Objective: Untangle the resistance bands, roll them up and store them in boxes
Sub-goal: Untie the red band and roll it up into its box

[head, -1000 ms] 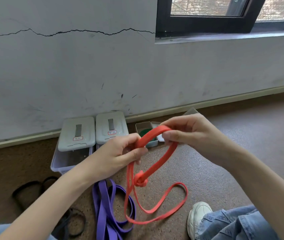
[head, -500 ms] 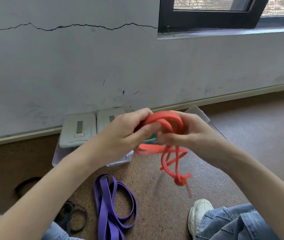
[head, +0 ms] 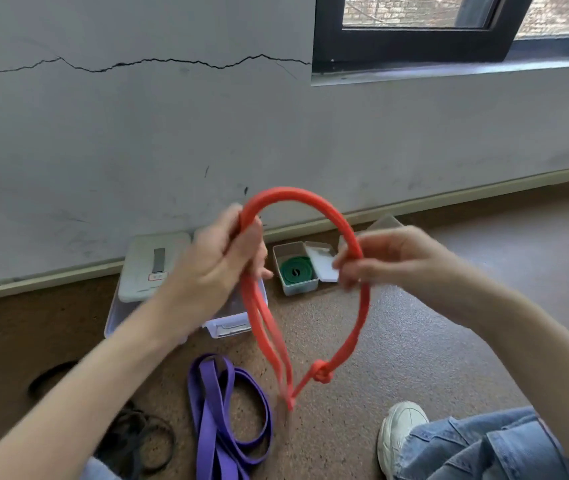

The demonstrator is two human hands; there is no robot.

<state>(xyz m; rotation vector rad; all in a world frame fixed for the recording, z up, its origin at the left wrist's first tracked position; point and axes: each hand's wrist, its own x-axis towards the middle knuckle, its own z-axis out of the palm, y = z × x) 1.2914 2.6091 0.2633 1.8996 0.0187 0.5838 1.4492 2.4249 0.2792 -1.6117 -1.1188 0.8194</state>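
Both our hands hold the red band [head: 305, 199] up as a tall loop — the left hand [head: 220, 268] grips its bunched strands, the right hand [head: 376, 261] pinches the single strand opposite. Its long axis hangs straight down, and the knot [head: 323, 374] sits low on the right-hand strand, well below both grips. We judge the right hand nearer — it would slide down to loosen it.

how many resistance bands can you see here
4. The orange band is held up by the left hand and right hand; the purple band and black band lie on the floor; the green band sits rolled in an open box. Closed boxes may hide more.
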